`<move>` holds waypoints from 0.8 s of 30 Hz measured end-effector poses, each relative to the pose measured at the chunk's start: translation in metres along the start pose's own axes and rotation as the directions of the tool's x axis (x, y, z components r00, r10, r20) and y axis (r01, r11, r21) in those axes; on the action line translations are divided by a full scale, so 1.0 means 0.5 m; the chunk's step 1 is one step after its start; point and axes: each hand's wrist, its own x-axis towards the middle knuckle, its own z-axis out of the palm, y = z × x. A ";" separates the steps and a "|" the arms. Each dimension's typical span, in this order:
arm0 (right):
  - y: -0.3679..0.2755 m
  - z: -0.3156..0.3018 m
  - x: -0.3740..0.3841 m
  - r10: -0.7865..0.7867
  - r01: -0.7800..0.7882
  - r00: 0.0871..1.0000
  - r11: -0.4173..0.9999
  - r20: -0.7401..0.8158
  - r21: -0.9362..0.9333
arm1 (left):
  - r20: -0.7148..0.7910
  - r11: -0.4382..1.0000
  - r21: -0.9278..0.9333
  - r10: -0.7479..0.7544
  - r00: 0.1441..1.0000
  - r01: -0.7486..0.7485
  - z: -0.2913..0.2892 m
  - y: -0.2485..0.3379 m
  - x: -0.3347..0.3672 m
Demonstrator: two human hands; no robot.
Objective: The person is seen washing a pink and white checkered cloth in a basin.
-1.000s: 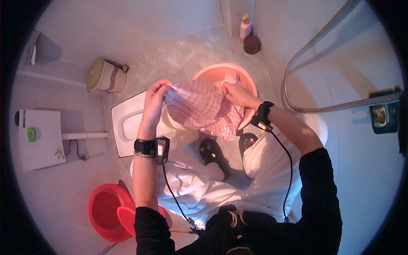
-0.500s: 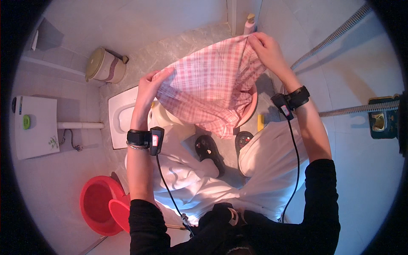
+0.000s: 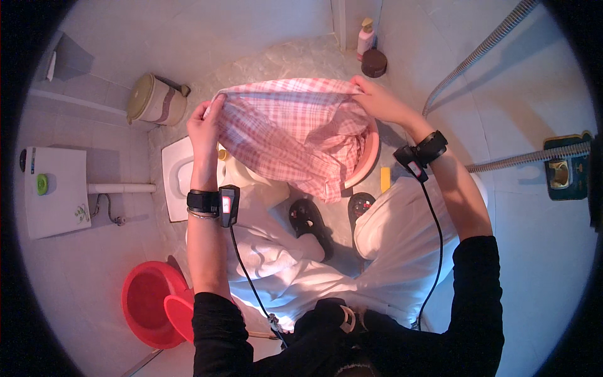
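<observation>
A pink and white checked cloth (image 3: pixel 289 125) is stretched between my two hands, its kind of garment not clear. My left hand (image 3: pixel 205 123) pinches its left upper corner, thumb on top. At the upper right edge, my right hand (image 3: pixel 379 100) grips the cloth between thumb and fingers. The lower part droops over a pink basin (image 3: pixel 372 154), which is mostly hidden beneath it. Below the cloth's left side stands a pale yellow jug (image 3: pixel 267 188) with a yellow cap, partly covered.
A squat toilet (image 3: pixel 169 160) lies to the left, with a lidded bin (image 3: pixel 154 100) behind it. Red basins (image 3: pixel 141 301) stand at lower left. A pink pump bottle (image 3: pixel 365 39) and a dark round container (image 3: pixel 374 63) are at the back. A yellow bar (image 3: pixel 385 180) lies near my right shoe (image 3: pixel 361 206).
My right hand has come down and nearer, and my left hand has shifted left. The cloth's top edge is lower and folded over, uncovering the pump bottle and the dark container.
</observation>
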 end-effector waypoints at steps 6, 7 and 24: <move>-0.080 0.003 -0.011 0.038 -0.087 0.991 0.918 0.131 0.388 | -0.011 0.991 -0.040 0.128 0.992 -0.128 -0.029 -0.028 0.024; -0.085 0.008 -0.016 -0.042 -0.002 0.989 0.954 0.142 0.299 | -0.018 0.991 -0.040 0.127 0.992 -0.127 -0.026 -0.023 0.021; -0.125 -0.005 -0.003 0.008 0.089 0.989 0.755 -0.146 0.650 | -0.083 0.964 0.047 0.264 0.961 -0.261 0.004 0.012 0.002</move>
